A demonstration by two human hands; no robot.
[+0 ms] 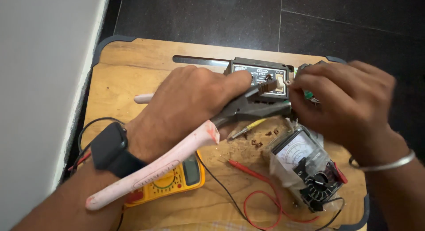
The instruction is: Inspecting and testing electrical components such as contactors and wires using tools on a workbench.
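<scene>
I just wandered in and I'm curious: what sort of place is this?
Probably a makeshift home electronics repair spot, not a proper workshop: a small wooden board lies on dark floor tiles, carrying a yellow multimeter, an analog meter and pliers.

A yellow digital multimeter (177,180) is seen lower centre on the wooden board (124,71). An analog meter (305,167) in clear wrap is placed lower right, beside red and black leads (252,186).

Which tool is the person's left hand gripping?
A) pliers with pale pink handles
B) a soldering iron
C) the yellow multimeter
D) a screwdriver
A: the left hand wraps around pliers with pale pink handles, their dark jaws reaching toward the small grey box, while the yellow multimeter lies on the board untouched.
</scene>
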